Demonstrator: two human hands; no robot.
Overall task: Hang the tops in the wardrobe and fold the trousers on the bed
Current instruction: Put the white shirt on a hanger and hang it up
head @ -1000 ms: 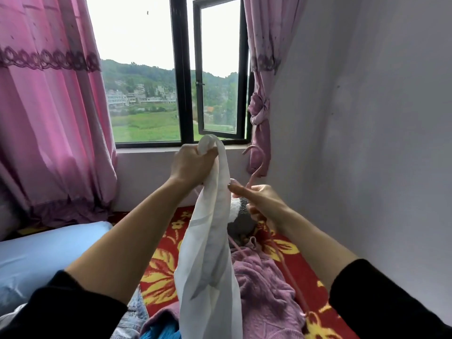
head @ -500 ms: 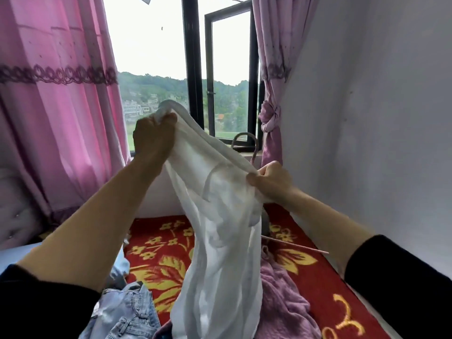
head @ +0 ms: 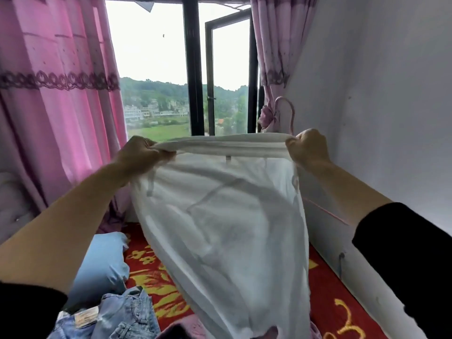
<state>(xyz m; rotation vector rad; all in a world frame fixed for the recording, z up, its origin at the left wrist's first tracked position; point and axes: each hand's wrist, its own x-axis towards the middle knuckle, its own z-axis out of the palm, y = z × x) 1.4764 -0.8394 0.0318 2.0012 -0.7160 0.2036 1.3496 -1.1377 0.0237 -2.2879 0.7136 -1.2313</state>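
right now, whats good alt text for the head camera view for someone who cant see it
The left hand and right hand grip a white top and stretch its edge wide, a pink hanger hook showing behind the right hand. Jeans lie on the red floral bedcover below; a window and pink curtains stand beyond.

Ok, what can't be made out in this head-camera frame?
Hanger: the head view shows only its hook and one thin arm; the white top and right hand hide the rest, so whether it is inside the top is unclear.
Jeans: cut off by the bottom edge.
Purple garment: mostly behind the white top.
Wardrobe: not in view.
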